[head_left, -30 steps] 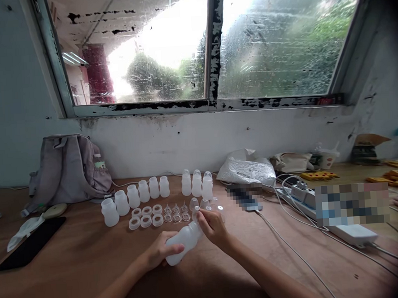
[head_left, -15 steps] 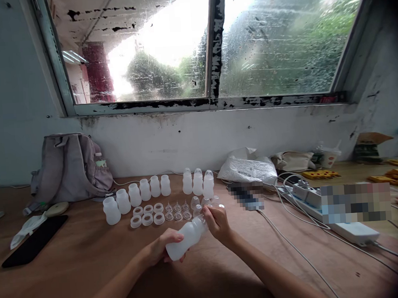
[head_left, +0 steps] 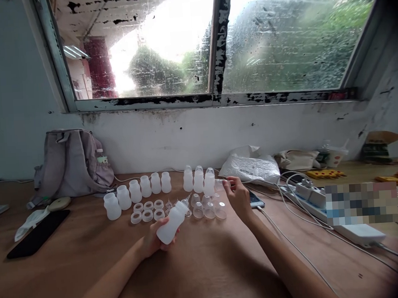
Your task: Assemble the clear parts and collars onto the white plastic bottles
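Note:
My left hand (head_left: 155, 238) is closed around a white baby bottle (head_left: 171, 226), tilted with its top up and to the right. A clear nipple appears to stick out of its top. At the right, my right hand (head_left: 238, 196) pinches a clear dome cap (head_left: 219, 184) beside the capped bottles (head_left: 198, 180). Below them stand several clear caps (head_left: 208, 210) on the table. Behind the held bottle lie clear nipples (head_left: 168, 205), partly hidden by it. White rings (head_left: 148, 215) sit in two rows left of them. Several open bottles (head_left: 134, 191) form a curved line behind the rings.
A grey backpack (head_left: 72, 163) leans on the wall at left, near a black flat case (head_left: 38, 234). Past my right hand are a phone (head_left: 256, 200), a silvery bubble bag (head_left: 250, 167) and a white power strip (head_left: 355, 230). White cables cross the table (head_left: 206, 274) there.
My right hand has moved from the bottle's top up and right, with a clear cap now in its fingers. My left hand has shifted slightly left and up with the bottle.

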A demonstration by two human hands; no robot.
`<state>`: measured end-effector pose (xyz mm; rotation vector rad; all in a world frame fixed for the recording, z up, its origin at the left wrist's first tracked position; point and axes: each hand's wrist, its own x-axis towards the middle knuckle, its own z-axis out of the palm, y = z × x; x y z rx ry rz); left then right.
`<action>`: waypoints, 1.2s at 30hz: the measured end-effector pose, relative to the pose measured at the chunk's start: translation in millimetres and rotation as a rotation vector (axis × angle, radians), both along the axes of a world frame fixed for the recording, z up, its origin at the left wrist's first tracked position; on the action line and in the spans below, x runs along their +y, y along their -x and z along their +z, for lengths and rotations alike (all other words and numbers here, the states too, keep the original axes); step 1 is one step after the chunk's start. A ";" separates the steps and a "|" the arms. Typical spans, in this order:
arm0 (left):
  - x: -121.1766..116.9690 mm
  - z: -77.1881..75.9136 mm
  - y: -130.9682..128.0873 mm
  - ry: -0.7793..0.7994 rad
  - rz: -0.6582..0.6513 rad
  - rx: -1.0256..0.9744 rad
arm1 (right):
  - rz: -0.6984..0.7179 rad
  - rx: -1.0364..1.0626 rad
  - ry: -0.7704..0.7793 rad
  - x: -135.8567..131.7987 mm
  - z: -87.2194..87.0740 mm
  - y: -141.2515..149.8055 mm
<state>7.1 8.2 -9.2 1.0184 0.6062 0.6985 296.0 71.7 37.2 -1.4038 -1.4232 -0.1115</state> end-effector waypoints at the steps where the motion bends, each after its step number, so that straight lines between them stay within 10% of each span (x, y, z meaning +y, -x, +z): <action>1: -0.4 -0.3 -0.4 -0.017 0.022 -0.004 | -0.022 -0.040 0.028 5.1 -4.4 -3.8; 9: -7.4 -0.8 -2.2 -0.090 0.103 0.029 | -0.073 -0.235 0.427 28.8 -38.9 -32.5; 22: -16.2 9.7 -12.2 -0.142 0.179 0.102 | -0.057 -0.145 0.255 25.5 -33.0 -24.0; 26: -15.7 10.1 -15.1 -0.412 0.385 0.369 | 0.189 0.018 0.051 -0.4 -11.1 12.6; 31: -15.1 5.1 -10.3 -0.892 0.575 0.797 | 0.804 0.064 0.341 -44.8 -13.2 79.3; 36: -25.3 6.3 -15.1 -1.065 0.554 0.914 | 0.665 0.164 0.304 -65.7 -24.5 107.8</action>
